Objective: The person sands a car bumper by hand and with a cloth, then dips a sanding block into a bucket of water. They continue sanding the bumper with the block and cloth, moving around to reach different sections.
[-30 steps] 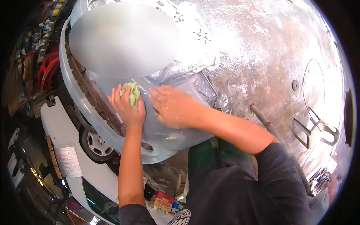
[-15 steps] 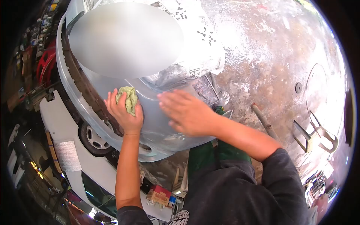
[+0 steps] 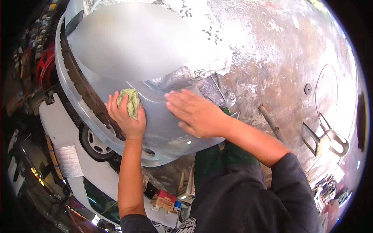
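Observation:
My left hand [image 3: 125, 116] grips a crumpled green rag [image 3: 130, 101] and presses it against the pale grey car bumper [image 3: 163, 132]. My right hand [image 3: 194, 112] lies flat on the bumper's surface just right of the rag, fingers spread and pointing left. Newspaper masking [image 3: 202, 46] covers the upper part of the bumper above my right hand. A blurred oval patch hides the bumper's upper left part.
A second white bumper [image 3: 64, 136] lies below left, next to a car wheel [image 3: 93, 143]. The paint-splattered concrete floor [image 3: 279, 50] spreads right, with a metal pipe [image 3: 272, 122], a metal stand [image 3: 326, 136] and a red box [image 3: 165, 200].
My right hand has slid right and back left across the bumper, staying flat. My left hand with the rag has shifted slightly left.

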Motion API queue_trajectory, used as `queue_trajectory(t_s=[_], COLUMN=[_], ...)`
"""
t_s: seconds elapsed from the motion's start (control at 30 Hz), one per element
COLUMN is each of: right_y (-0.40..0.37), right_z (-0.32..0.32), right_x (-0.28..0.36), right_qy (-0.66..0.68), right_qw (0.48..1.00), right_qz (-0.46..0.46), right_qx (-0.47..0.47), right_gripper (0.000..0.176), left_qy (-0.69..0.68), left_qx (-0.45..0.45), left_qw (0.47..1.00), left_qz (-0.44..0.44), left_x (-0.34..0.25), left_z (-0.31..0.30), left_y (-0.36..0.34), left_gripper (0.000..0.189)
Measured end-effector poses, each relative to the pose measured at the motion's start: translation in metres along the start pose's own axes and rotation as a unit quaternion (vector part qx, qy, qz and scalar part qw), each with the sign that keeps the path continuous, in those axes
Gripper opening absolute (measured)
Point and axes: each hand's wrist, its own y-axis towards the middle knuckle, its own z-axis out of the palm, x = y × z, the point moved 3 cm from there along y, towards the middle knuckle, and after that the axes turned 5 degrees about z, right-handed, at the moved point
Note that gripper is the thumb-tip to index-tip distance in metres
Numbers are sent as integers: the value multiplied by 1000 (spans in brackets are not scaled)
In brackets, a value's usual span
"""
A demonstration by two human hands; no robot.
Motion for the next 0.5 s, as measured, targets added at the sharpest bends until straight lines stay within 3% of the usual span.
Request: queue_trajectory(t_s=[0.17, 0.37, 0.47, 0.5], right_y=[-42, -43, -21, -16], right_z=[-25, -46, -69, -65], right_x=[-28, -17, 3, 4], right_qy=[-26, -17, -24, -30], right_qw=[998, 994, 976, 978], right_qz=[53, 111, 173, 165], right_qx=[11, -4, 128, 125], right_gripper=[66, 69, 70, 68], left_qy=[-6, -8, -5, -4], left_qx=[-9, -13, -12, -13], left_qw=[1000, 1000, 1000, 1000], left_qz=[1, 1, 2, 2], left_x=[0, -1, -1, -1], left_z=[1, 1, 1, 2], left_y=[2, 2, 2, 2], left_gripper=[55, 55, 54, 54])
